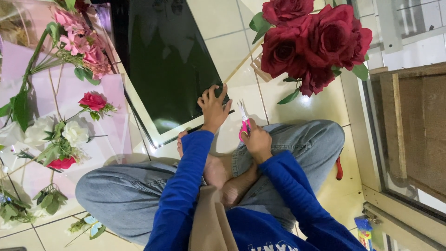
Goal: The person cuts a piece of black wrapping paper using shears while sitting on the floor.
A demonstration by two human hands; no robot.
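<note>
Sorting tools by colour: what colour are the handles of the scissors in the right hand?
Pink, seen in the head view: small scissors held by the right hand.

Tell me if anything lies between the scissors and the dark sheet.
Nothing visible does. The scissors in the right hand point at the dark sheet edge, beside the left hand pressing it down; only bare floor tile lies between.

Clad in a bright blue long-sleeved top with snug cuffs ending at the wrists, white printed lettering partly visible across the chest at the bottom edge. Light, faded blue denim jeans over both legs, creased at the knees, with bare feet showing between them. Bare hands [214,108], no rings, watch or gloves visible.
</note>
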